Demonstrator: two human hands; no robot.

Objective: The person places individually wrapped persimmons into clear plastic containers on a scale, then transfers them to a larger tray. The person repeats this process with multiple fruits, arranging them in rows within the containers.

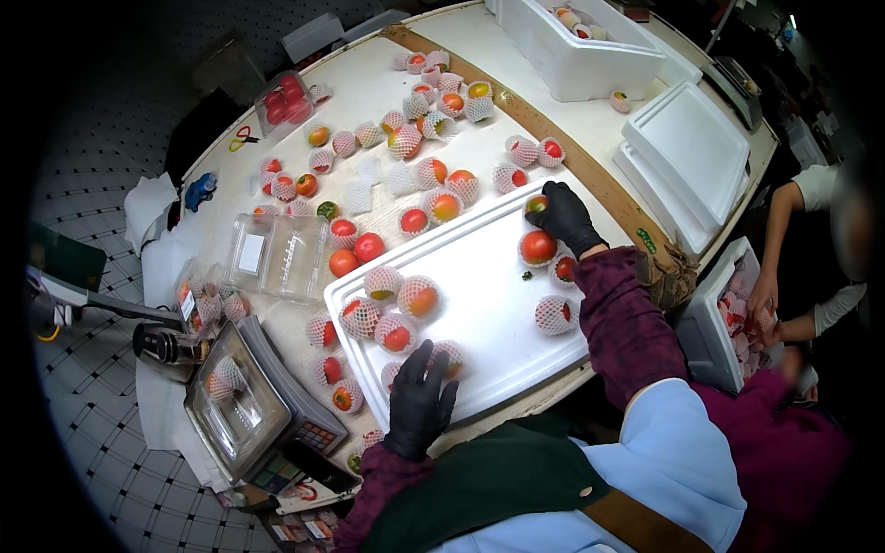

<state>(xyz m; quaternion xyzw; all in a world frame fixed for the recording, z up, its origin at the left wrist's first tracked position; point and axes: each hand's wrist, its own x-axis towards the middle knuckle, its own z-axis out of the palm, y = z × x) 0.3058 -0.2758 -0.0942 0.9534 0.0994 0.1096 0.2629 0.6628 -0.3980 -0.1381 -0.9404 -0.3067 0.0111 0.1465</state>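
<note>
A white foam tray or lid (484,304) lies before me with tomatoes in foam net sleeves on it. My right hand (563,213), black-gloved, has its fingers on a greenish-red tomato (536,204) at the tray's far right corner; its grip is partly hidden. Beside it sit a larger netted red tomato (537,247) and two more netted ones. My left hand (420,401), also in a black glove, has its fingers apart over the tray's near left part, by a netted tomato (449,358) that it partly covers. Several netted tomatoes (418,297) stand at the tray's left end.
A digital scale (242,401) bearing a clear clamshell stands at lower left, an open clamshell (276,256) beyond it. More tomatoes are scattered past the tray. Foam boxes (581,59) and lids (691,152) stand at upper right. Another person's hands (764,307) reach into a foam box of netted fruit.
</note>
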